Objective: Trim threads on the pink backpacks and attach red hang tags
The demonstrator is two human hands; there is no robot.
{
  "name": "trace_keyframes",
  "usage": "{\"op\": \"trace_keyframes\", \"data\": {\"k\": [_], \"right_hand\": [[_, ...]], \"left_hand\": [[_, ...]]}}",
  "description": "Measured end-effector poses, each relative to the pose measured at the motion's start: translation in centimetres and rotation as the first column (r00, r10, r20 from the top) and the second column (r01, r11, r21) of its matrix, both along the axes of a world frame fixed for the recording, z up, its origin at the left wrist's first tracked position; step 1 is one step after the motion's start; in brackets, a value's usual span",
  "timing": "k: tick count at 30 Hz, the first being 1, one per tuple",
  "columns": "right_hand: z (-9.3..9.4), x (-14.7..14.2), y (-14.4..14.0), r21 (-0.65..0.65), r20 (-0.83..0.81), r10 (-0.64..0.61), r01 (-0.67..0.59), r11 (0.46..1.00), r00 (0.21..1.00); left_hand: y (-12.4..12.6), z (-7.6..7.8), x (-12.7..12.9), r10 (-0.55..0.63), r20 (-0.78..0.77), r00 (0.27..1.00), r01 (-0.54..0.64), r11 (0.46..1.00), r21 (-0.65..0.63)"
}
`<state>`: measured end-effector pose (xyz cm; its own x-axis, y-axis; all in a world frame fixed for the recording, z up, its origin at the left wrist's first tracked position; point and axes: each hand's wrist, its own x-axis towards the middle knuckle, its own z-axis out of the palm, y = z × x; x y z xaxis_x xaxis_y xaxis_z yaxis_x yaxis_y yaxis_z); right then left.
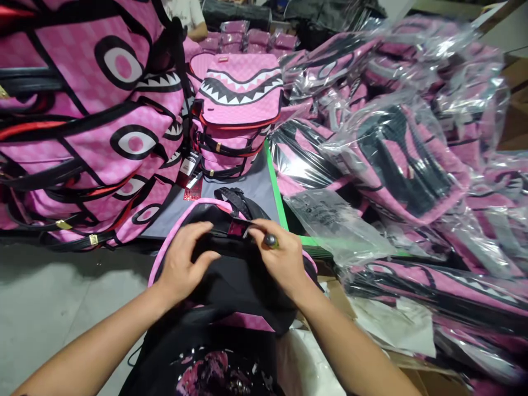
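A black backpack (239, 280) with pink piping lies in front of me, its back side up. My left hand (183, 264) rests on the backpack's left side, thumb and fingers apart, with nothing between them. Near the top carry loop (235, 198), my right hand (280, 253) is closed around a slim tool with a dark round end (270, 240). Its kind is hidden by the fingers. The right fingertips are beside a small dark pink label (237, 227) below the loop; whether they pinch it, I cannot tell.
Pink shark-face backpacks (136, 143) are stacked at left, and more (239, 99) stand on the grey table (256, 184) with green edging (275, 187). Plastic-wrapped backpacks (412, 159) pile up at right. Behind are small pink packets (258, 37) and a person's arm (198, 32).
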<state>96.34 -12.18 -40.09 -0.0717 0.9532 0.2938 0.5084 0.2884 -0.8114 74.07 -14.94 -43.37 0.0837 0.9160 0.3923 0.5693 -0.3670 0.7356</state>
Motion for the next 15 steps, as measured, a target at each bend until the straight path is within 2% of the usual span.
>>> {"op": "trace_keyframes", "data": {"k": [1, 2, 3, 4, 6, 8, 9, 11, 15], "right_hand": [[0.3, -0.3, 1.0, 0.074, 0.12, 0.002, -0.011, 0.997, 0.993], [0.7, -0.7, 2.0, 0.102, 0.253, 0.029, -0.056, 0.993, 0.967], [1.2, -1.2, 2.9, 0.075, 0.394, 0.084, -0.123, 0.99, 0.915], [1.6, -1.9, 3.8, 0.005, 0.528, 0.16, -0.191, 0.982, 0.834], [2.3, -3.4, 5.2, -0.187, 0.718, 0.332, -0.289, 0.939, 0.612], [2.3, -5.1, 6.1, -0.347, 0.777, 0.466, -0.33, 0.878, 0.423], [2.1, -5.8, 6.3, -0.4, 0.778, 0.512, -0.34, 0.851, 0.365], [1.1, -7.0, 6.6, -0.465, 0.764, 0.564, -0.338, 0.819, 0.315], [-0.7, -7.7, 6.3, -0.503, 0.766, 0.573, -0.284, 0.816, 0.29]], "left_hand": [[0.2, -0.6, -1.1, 0.125, -0.045, 0.991, -0.123, 0.992, 0.033], [0.4, -1.3, -2.2, 0.228, -0.087, 0.97, -0.228, 0.974, 0.008], [0.6, -2.0, -3.1, 0.281, -0.128, 0.951, -0.291, 0.954, -0.068], [0.8, -2.6, -3.9, 0.284, -0.16, 0.945, -0.31, 0.935, -0.173], [1.2, -3.8, -4.9, 0.196, -0.169, 0.966, -0.246, 0.897, -0.368], [1.4, -4.6, -5.2, 0.138, -0.142, 0.98, -0.189, 0.867, -0.462], [1.4, -4.9, -5.2, 0.138, -0.136, 0.981, -0.187, 0.858, -0.478], [1.4, -5.3, -5.1, 0.162, -0.147, 0.976, -0.213, 0.851, -0.48], [1.5, -5.9, -5.0, 0.168, -0.173, 0.971, -0.232, 0.842, -0.488]]}}
